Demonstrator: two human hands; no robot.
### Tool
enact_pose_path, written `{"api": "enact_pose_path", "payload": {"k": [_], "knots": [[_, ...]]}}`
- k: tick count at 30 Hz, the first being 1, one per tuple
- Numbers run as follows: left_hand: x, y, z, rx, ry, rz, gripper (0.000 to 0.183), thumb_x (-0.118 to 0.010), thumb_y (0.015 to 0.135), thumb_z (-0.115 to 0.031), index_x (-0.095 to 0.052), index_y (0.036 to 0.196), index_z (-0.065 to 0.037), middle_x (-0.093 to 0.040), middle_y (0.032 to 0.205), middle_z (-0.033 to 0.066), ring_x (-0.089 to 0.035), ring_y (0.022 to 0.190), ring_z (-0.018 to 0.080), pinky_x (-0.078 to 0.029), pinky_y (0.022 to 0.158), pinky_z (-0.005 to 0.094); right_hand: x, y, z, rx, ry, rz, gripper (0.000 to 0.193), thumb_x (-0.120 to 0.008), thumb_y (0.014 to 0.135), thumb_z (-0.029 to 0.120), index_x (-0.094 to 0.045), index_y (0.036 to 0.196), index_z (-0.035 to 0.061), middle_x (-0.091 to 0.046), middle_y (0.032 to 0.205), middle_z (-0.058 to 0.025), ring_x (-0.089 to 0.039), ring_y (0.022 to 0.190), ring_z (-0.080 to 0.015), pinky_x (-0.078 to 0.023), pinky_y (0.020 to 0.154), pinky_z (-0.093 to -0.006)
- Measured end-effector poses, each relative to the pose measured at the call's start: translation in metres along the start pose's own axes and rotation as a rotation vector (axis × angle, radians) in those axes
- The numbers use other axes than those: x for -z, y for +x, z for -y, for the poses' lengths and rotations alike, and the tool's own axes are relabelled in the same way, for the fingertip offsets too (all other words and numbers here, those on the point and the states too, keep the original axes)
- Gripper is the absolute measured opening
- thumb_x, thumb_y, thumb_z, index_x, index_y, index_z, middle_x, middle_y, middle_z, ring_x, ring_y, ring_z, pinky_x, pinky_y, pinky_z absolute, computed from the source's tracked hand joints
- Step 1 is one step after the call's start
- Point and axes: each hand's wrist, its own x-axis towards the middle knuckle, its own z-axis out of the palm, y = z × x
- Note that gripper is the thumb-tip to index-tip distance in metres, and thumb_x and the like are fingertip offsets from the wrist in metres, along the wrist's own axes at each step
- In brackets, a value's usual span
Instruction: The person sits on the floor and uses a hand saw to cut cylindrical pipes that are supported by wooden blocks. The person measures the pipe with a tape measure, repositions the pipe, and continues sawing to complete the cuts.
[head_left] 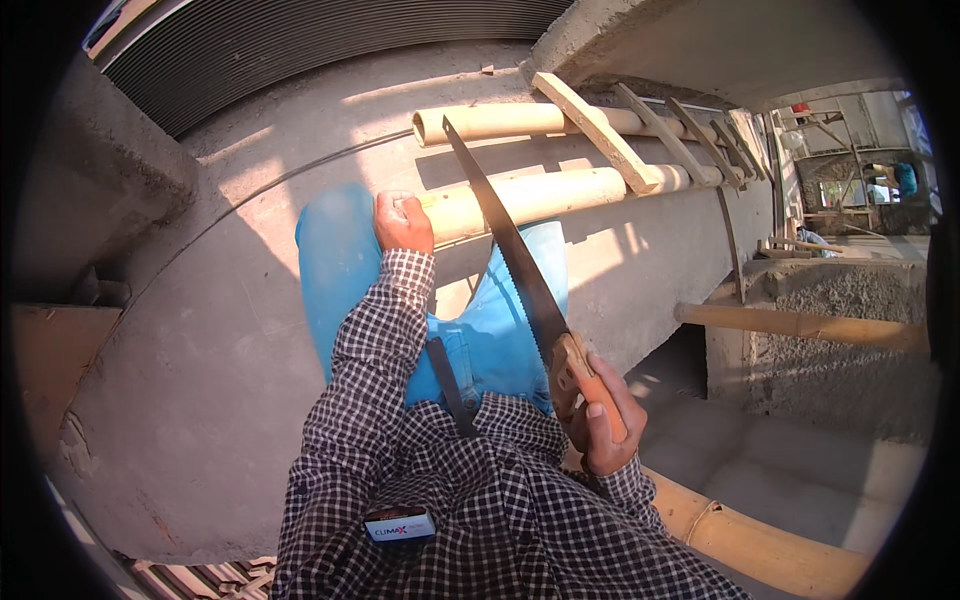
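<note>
My right hand (612,425) grips the orange handle of a handsaw (512,245). Its long dark blade slants away to the upper left, over the nearer bamboo pole (530,198), its tip near the farther bamboo pole (500,124). Whether the teeth touch the nearer pole I cannot tell. Closed around that pole's left end is my left hand (404,222), beside my blue-trousered knee. Wooden slats (600,135) lie across both poles toward the right, like the rungs of a ladder.
Grey concrete floor (200,330) spreads around my legs. A corrugated shutter (330,50) stands at the back left. To the right, the floor drops at an edge, with another bamboo pole (800,325) by a rough concrete block (830,380). One more thick bamboo (760,540) lies low at right.
</note>
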Motion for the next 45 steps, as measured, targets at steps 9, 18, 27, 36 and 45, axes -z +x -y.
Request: {"api": "enact_pose_path", "payload": {"k": [9, 18, 27, 36, 45], "knots": [[-0.009, -0.001, -0.003, -0.018, 0.029, 0.006, 0.013, -0.057, 0.085, -0.012, -0.059, 0.085, 0.001, -0.062, 0.088, 0.0201, -0.061, 0.084, 0.0387, -0.048, 0.079, 0.0463, -0.071, 0.143, -0.055, -0.056, 0.134, -0.113, 0.046, -0.054, 0.095, 0.020, -0.057, 0.132, -0.0069, -0.067, 0.120, -0.0221, -0.065, 0.109, -0.0265, -0.050, 0.095, -0.0344], [0.006, -0.002, 0.000, -0.029, 0.076, -0.029, 0.015, -0.056, 0.085, -0.013, -0.057, 0.085, 0.001, -0.061, 0.088, 0.0215, -0.060, 0.083, 0.0401, -0.048, 0.077, 0.0472, 0.022, -0.036, 0.022, -0.086, 0.143, -0.029, 0.052, -0.050, 0.098, 0.023, -0.050, 0.135, -0.0146, -0.061, 0.130, -0.0281, -0.058, 0.124, -0.0342, -0.044, 0.106, -0.0414], [0.007, 0.006, 0.004, 0.040, -0.008, -0.028, 0.018, -0.056, 0.085, -0.015, -0.058, 0.086, 0.003, -0.063, 0.086, 0.0226, -0.062, 0.081, 0.0405, -0.049, 0.074, 0.0467, -0.056, 0.095, -0.042, 0.071, 0.046, -0.051, 0.043, -0.053, 0.096, 0.016, -0.056, 0.131, -0.0080, -0.067, 0.118, -0.0229, -0.063, 0.109, -0.0258, -0.048, 0.095, -0.0340], [-0.003, 0.003, -0.002, -0.044, 0.034, -0.064, 0.018, -0.056, 0.084, -0.015, -0.057, 0.087, 0.003, -0.060, 0.085, 0.0230, -0.060, 0.080, 0.0417, -0.048, 0.076, 0.0487, -0.051, 0.081, -0.040, 0.109, 0.030, -0.084, 0.042, -0.051, 0.097, 0.017, -0.057, 0.131, -0.0083, -0.066, 0.119, -0.0248, -0.064, 0.111, -0.0266, -0.048, 0.098, -0.0361], [0.003, 0.002, 0.001, 0.009, 0.035, -0.009, 0.015, -0.056, 0.084, -0.013, -0.057, 0.085, 0.002, -0.061, 0.088, 0.0223, -0.060, 0.083, 0.0408, -0.048, 0.077, 0.0475, 0.008, -0.004, 0.012, -0.064, 0.062, 0.020, 0.045, -0.051, 0.097, 0.020, -0.057, 0.130, -0.0108, -0.063, 0.126, -0.0259, -0.060, 0.121, -0.0314, -0.044, 0.106, -0.0390]]}}
